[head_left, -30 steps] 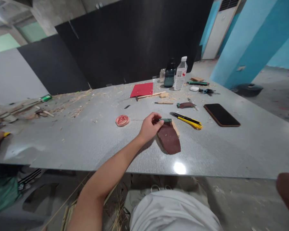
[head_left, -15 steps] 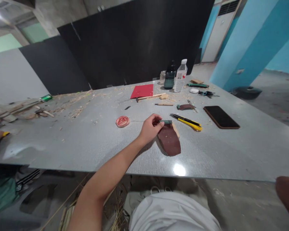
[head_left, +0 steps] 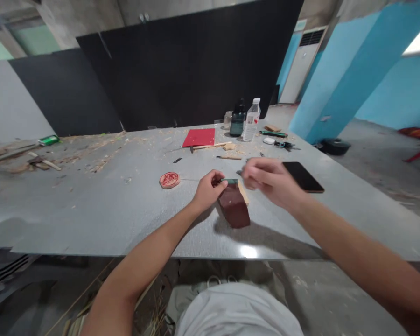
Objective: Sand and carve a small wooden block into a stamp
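Note:
My left hand [head_left: 209, 187] is closed on the green-edged upper end of a piece of brown sandpaper [head_left: 235, 207]. The sheet curves down toward the table's front edge. A light wooden piece [head_left: 244, 192] shows from under its right side. My right hand [head_left: 264, 179] is above the table just right of the sandpaper, fingers curled and smeared by motion. It covers most of the utility knife, whose dark tip [head_left: 239, 172] pokes out at its left. Left of my left hand lies a round carved stamp [head_left: 170, 179] with a red design.
A phone [head_left: 303, 177] lies right of my right hand. Farther back are a wooden-handled carving tool [head_left: 229, 157], a red sheet [head_left: 199, 137], a dark bottle [head_left: 237, 122] and a clear water bottle [head_left: 252, 120]. Wood scraps [head_left: 7, 151] and a green can [head_left: 49, 140] are at the left.
My right hand has come in from the right edge to over the utility knife. My left hand still holds the sandpaper. The view has shifted right, and the other person's hand has left the picture.

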{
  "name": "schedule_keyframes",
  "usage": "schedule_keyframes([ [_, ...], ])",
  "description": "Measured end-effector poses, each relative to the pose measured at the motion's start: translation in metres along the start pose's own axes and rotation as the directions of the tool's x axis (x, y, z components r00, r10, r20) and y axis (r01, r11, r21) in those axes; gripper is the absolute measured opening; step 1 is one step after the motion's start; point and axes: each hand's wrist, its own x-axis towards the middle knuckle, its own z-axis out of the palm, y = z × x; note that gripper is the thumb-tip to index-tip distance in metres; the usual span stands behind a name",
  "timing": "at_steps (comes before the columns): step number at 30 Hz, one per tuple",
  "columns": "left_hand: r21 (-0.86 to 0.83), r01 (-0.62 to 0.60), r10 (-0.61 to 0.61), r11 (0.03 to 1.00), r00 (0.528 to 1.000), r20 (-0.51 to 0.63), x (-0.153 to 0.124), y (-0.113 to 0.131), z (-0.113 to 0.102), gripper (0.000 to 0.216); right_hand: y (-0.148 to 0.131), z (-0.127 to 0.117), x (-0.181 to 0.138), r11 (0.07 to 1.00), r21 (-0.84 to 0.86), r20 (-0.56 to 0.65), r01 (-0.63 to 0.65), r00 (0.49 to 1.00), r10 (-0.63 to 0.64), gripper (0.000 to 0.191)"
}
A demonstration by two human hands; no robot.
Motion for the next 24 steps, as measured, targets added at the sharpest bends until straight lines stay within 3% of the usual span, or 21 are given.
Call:
schedule_keyframes([
  [6, 0.024, 0.001, 0.0, 1.0, 0.999, -0.038, 0.004, -0.008, -0.004, 0.017, 0.033, -0.003, 0.03, 0.956, 0.253, -0.024, -0.147, 0.987, 0.158, 0.038],
  [13, 0.085, 0.033, -0.028, 0.996, 0.998, -0.055, 0.006, -0.014, -0.008, 0.013, 0.037, -0.022, 0.021, 0.907, 0.386, -0.053, -0.169, 0.978, 0.204, 0.039],
  [24, 0.097, 0.0, 0.003, 0.995, 1.0, -0.029, 0.004, -0.014, -0.007, 0.013, 0.052, -0.018, 0.023, 0.871, 0.459, 0.042, -0.178, 0.983, 0.178, 0.023],
])
